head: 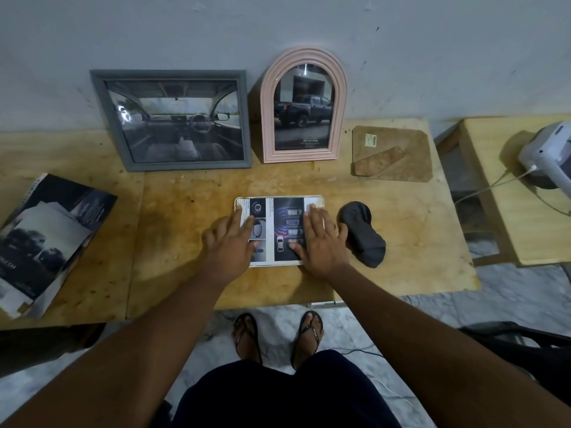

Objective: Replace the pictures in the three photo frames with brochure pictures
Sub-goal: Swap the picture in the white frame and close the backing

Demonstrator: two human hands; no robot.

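White frame [279,231] flat on table [185,217], brochure picture [289,233] in it. Left hand [230,239] open, pressing left edge; right hand [321,239] open, flat on right edge.

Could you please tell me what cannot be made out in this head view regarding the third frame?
- White frame: both side edges hidden under the left hand and right hand.
- Brochure page text: too small to read.
- Brown backing board: its frame-facing side is face down.
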